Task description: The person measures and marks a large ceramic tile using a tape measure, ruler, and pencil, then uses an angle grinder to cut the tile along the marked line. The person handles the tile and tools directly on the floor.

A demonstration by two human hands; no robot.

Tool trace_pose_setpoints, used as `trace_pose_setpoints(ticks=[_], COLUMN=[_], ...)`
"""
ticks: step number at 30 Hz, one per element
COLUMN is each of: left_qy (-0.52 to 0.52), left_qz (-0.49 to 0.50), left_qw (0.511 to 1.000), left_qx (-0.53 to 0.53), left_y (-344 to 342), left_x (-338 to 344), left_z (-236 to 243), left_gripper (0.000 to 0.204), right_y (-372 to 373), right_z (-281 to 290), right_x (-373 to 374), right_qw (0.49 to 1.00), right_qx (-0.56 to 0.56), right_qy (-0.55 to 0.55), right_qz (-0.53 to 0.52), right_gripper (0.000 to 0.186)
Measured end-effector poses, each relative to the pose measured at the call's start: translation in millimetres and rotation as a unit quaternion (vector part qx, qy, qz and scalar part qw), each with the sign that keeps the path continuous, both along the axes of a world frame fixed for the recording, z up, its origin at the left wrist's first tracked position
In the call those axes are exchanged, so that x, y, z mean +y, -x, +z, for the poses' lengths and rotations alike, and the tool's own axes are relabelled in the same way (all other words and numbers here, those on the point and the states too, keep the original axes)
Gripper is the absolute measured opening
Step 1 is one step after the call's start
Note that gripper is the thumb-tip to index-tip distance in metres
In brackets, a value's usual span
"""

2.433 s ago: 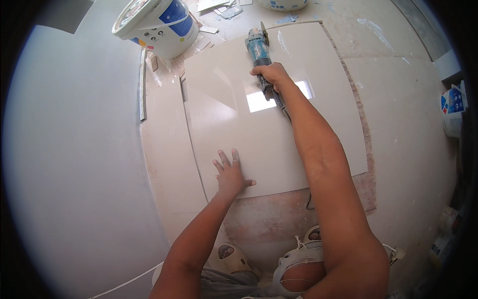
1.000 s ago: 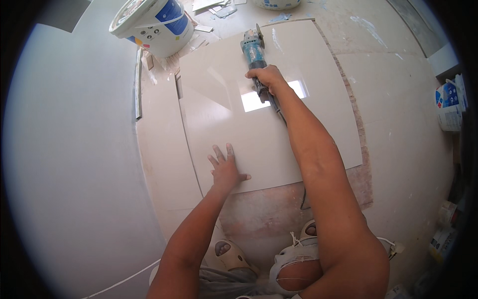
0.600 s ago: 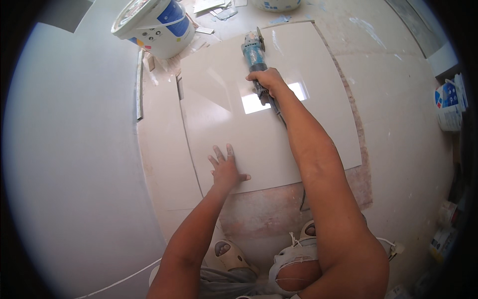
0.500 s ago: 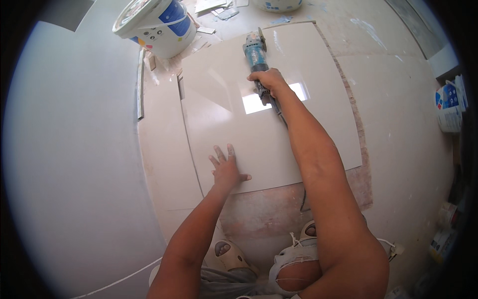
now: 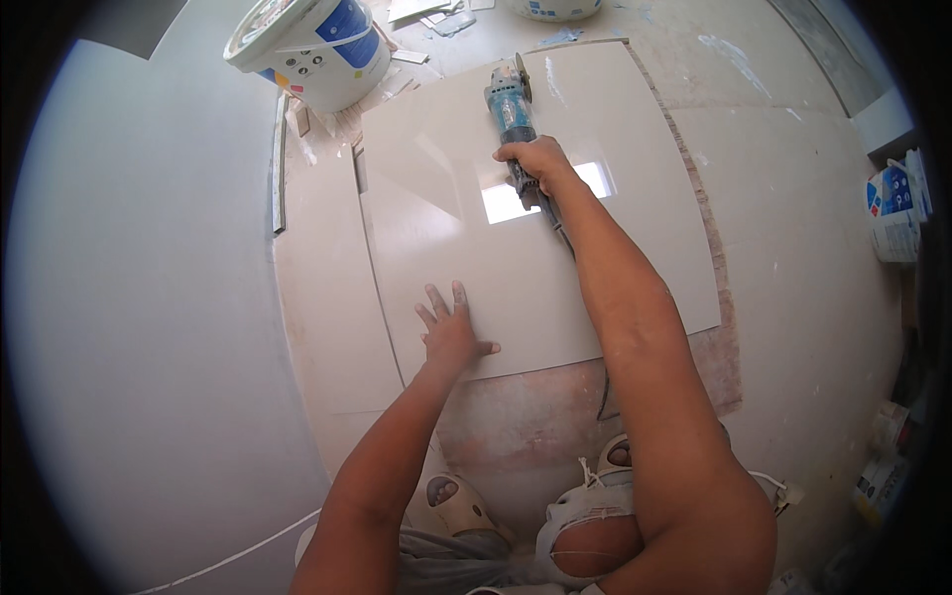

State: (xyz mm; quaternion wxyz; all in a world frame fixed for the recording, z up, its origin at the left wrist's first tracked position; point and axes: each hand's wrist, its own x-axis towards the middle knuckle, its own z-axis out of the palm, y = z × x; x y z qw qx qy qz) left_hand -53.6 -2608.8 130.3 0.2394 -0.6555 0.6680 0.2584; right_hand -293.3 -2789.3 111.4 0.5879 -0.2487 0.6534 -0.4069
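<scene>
A large glossy cream tile (image 5: pixel 565 297) lies flat on a reddish board (image 5: pixel 535 416) on the floor. Near the tile's far edge, my right hand (image 5: pixel 536 162) is wrapped around the rear body of a teal angle grinder (image 5: pixel 511 107). Its disc (image 5: pixel 523 77) stands on edge at the right side of the head, close to a whitish mark on the tile. From the grinder's rear a dark cord runs back beneath my right forearm. My left hand (image 5: pixel 452 335) presses on the tile's near left part, fingers spread, holding nothing.
A white and blue bucket (image 5: pixel 332 59) stands at the far left, with tile scraps (image 5: pixel 426 15) beside it. Another bucket (image 5: pixel 892 208) is at the right. A wall (image 5: pixel 149 297) rises along the left. My feet, in clogs (image 5: pixel 456 504), are close to the board.
Almost nothing differs; the view has shifted very slightly. Both hands and the grinder keep their places on the tile.
</scene>
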Motion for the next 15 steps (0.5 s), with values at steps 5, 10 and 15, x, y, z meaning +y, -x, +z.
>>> trace_pose_setpoints(ticks=[5, 10, 15], left_qy=[0.002, 0.006, 0.015], left_qz=[-0.008, -0.026, -0.04], left_qw=[1.0, 0.999, 0.999], left_qx=[0.003, 0.019, 0.013], left_y=[-0.5, -3.4, -4.2], left_x=[-0.4, -0.2, 0.1], left_z=[-0.4, 0.5, -2.3], left_gripper=[0.136, 0.139, 0.14], right_y=[-0.8, -0.5, -0.7], right_z=[0.7, -2.3, -2.9], right_x=[2.8, 4.0, 5.8], right_qw=[1.0, 1.0, 1.0], right_qx=[-0.001, -0.01, -0.005], right_qy=[0.001, 0.0, -0.001], right_qz=[-0.001, -0.001, -0.004], right_gripper=[0.038, 0.038, 0.037])
